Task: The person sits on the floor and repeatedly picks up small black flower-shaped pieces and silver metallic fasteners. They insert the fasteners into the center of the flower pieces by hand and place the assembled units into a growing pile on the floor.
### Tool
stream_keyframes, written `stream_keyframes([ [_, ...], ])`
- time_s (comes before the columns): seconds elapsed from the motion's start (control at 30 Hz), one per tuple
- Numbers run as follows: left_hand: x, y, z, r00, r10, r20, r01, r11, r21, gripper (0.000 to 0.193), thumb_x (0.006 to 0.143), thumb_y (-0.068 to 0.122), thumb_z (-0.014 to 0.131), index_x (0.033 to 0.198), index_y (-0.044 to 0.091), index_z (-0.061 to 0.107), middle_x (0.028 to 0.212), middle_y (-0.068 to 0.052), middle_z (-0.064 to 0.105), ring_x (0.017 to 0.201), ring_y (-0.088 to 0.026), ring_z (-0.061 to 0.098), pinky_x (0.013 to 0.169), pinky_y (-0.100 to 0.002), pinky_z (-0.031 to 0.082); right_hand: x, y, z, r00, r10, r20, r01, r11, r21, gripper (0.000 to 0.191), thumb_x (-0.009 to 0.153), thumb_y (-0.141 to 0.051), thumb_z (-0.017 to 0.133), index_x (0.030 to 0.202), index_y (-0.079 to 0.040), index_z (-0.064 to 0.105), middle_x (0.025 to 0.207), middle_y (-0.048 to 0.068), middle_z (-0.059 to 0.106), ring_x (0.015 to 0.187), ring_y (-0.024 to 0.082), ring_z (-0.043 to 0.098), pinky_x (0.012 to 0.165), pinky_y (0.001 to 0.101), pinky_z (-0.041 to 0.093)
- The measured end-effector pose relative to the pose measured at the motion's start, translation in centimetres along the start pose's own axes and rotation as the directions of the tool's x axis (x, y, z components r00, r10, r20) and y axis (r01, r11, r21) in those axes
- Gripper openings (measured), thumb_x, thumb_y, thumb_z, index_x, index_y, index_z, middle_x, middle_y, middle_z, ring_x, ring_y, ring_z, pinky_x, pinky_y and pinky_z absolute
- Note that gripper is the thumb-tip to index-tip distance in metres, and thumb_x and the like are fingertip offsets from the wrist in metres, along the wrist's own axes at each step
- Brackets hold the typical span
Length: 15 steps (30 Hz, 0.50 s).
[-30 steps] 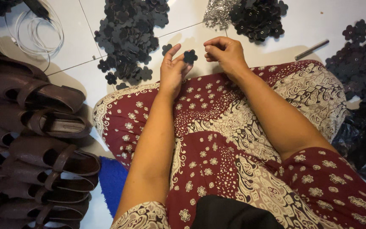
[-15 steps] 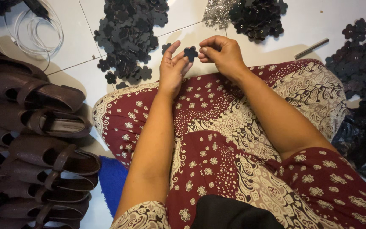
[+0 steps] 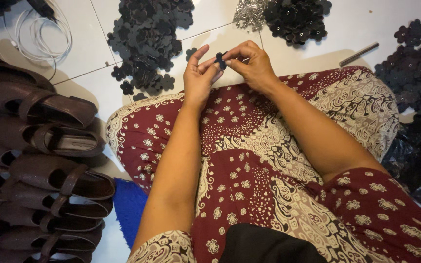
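Note:
Both hands meet over my knee, above the red patterned cloth (image 3: 269, 160) on my lap. A small black flower-shaped piece (image 3: 220, 59) is pinched between the fingertips of my left hand (image 3: 198, 75) and my right hand (image 3: 249, 63). The left fingers are spread upward, with thumb and forefinger on the piece. My right hand curls over it from the right side. A heap of the same black flower pieces (image 3: 147, 39) lies on the white tiled floor just beyond my left hand.
Rows of dark brown sandals (image 3: 40, 160) are stacked at the left. More black flower heaps lie at top centre (image 3: 296, 17) and at the right (image 3: 417, 63). Small silver metal bits (image 3: 249, 14), a metal rod (image 3: 359, 53), a white cable (image 3: 40, 34) and a blue cloth (image 3: 130, 209) are around.
The hands have come closer together and risen slightly; the flower piece, first near the left fingers, is now held by both hands' fingertips.

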State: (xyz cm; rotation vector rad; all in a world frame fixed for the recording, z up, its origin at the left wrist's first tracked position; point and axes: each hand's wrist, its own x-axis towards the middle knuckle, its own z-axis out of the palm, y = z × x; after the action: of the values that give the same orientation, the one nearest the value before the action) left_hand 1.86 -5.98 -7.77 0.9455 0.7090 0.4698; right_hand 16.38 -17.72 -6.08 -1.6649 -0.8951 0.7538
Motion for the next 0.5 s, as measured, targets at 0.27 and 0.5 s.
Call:
stream_keyframes([
  [0.27,-0.15,0.22,0.18,1.000,-0.019,0.006,0.019,1.000,0.015,0.058,0.094,-0.004,0.064,0.147,0.005,0.043,0.122,-0.017,0.071,0.105,-0.017,0.071,0.088,-0.030,0.062,0.06,1.02,0.13,1.000,-0.027,-0.006,0.027,1.000,0.010,0.013,0.094,-0.010,0.079,0.107,-0.010,0.079,0.107,0.002,0.065,0.096,0.010,0.066,0.086,0.0253,0.056],
  [0.5,-0.14,0.32,0.22,0.999,-0.026,0.022,0.025,0.999,0.028,0.058,0.095,-0.004,0.064,0.148,0.005,0.043,0.122,-0.015,0.071,0.105,-0.017,0.071,0.089,-0.030,0.063,0.07,0.99,0.02,0.999,0.051,0.008,-0.052,0.998,0.034,0.012,0.092,-0.010,0.080,0.104,-0.010,0.079,0.106,0.001,0.067,0.092,0.010,0.066,0.082,0.0248,0.055],
])
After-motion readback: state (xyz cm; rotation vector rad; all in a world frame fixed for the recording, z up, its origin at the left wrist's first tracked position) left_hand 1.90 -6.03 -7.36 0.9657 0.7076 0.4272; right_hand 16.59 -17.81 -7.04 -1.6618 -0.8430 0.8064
